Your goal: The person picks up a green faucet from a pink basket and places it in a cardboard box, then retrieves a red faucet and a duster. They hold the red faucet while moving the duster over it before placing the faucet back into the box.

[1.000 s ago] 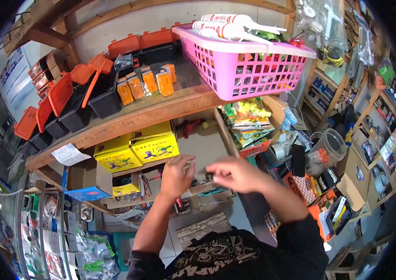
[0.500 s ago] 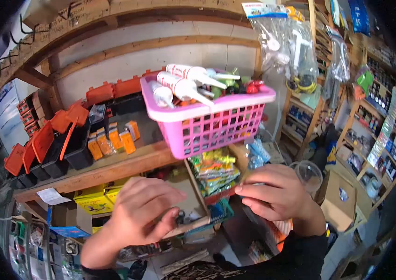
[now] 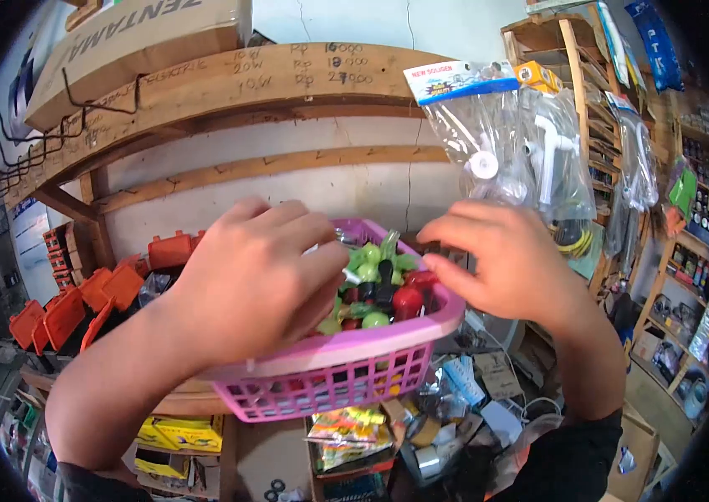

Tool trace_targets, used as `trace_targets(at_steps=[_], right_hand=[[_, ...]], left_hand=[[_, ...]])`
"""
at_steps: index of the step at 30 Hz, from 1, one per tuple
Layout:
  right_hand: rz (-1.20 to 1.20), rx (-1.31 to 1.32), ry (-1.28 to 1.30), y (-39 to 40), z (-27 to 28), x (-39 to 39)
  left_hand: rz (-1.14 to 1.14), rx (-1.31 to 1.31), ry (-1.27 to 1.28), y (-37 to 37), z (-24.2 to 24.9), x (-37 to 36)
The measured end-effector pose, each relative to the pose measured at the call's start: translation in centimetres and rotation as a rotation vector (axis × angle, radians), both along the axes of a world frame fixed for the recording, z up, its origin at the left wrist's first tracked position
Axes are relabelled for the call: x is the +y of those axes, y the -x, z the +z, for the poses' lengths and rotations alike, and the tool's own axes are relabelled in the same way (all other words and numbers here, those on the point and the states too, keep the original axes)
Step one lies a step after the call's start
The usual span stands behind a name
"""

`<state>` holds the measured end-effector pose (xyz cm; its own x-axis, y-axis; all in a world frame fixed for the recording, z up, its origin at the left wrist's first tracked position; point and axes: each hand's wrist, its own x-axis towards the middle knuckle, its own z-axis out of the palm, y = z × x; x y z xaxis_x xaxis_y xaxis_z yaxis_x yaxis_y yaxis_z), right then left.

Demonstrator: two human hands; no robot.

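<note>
A pink plastic basket (image 3: 333, 364) stands in front of me, holding green, black and red items. My left hand (image 3: 262, 272) is over its left side with bent fingers turned down into it. Whatever lies under that palm is hidden; only slivers of white show beside the fingers. At the right rim, my right hand (image 3: 501, 259) has its thumb and fingers apart, with nothing visible between them. Just left of its thumb are a red round item (image 3: 408, 301) and a black piece (image 3: 385, 284). Light green round pieces (image 3: 368, 266) lie toward the back of the basket.
Black boxes with orange lids (image 3: 61, 314) line the left. Clear bags of white fittings (image 3: 551, 159) hang at the right. Below the basket are colourful packets (image 3: 346, 435) and yellow boxes (image 3: 179, 433). Metal hooks (image 3: 103, 105) jut from the upper beam (image 3: 229, 84).
My view has tilted up, and the basket sits lower in it. Both hands have risen from below the basket to its top. The white tubes on top are now mostly out of sight.
</note>
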<state>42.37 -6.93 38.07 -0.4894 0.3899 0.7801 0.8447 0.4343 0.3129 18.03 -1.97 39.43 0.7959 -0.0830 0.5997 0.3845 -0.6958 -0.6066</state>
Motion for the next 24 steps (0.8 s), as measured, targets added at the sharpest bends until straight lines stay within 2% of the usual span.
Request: trace_targets(at_steps=[2,3,8,10,14,17,19,23,24], right_hand=[[-0.107,-0.031,0.082,-0.7,-0.1,1.0],[-0.132,-0.047,0.115,-0.9,0.0,1.2],[-0.105,-0.072,0.172,-2.2,-0.3,3.4],[-0.099,-0.075,0.199,-2.5,-0.6,4.1],[-0.189,-0.066,0.259,-2.8,-0.6,5.5],[-0.218,-0.091,0.317,-2.8,-0.1,6.7],[-0.232,-0.117,0.342,-2.6,0.2,7.6],[-0.243,-0.178,0.419,-2.2,0.0,9.8],[-0.235,-0.205,0.448,-2.3,0.1,10.4]], left_hand=[[0.063,0.014,0.099,-2.3,1.0,1.7],[0.174,0.055,0.16,-3.3,1.4,2.3],[0.36,0.116,0.293,-6.1,1.4,5.0],[0.584,0.248,0.353,-6.7,1.5,5.6],[0.579,0.224,0.411,-7.2,1.2,7.3],[0.691,0.222,0.511,-8.3,1.7,7.6],[0.9,0.31,0.674,-8.9,1.9,7.8],[0.902,0.334,0.654,-9.2,1.0,8.8],[0.844,0.352,0.645,-9.2,1.0,8.9]])
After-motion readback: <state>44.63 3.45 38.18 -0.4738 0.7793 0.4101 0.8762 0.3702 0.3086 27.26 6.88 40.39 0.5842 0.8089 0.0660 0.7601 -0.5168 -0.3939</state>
